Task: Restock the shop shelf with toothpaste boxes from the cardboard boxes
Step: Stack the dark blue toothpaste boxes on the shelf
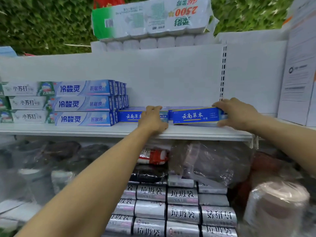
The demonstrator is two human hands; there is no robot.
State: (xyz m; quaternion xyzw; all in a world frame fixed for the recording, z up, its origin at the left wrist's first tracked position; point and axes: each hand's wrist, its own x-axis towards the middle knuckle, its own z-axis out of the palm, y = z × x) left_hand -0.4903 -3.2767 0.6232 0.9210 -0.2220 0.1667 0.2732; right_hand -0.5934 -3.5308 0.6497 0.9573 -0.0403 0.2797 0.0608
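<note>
On the white shelf (102, 130) a row of dark blue toothpaste boxes lies flat. My left hand (152, 119) rests over the right end of one blue box (129, 116), fingers curled on its top. My right hand (237, 114) grips the right end of another blue box (195, 116), which sits slightly tilted in front of the row. To the left stand three-high stacks of light blue toothpaste boxes (83, 103) and white-green ones (27, 102). No cardboard box is in view.
The shelf's white back panel (171, 74) has a slotted upright (223, 72). Wrapped toilet paper packs (150, 17) sit on top. The lower shelf holds silver rubbish-bag rolls (183, 202), plastic-wrapped goods (210, 161) and a roll of cups (277, 202). A paper notice (297, 74) hangs at right.
</note>
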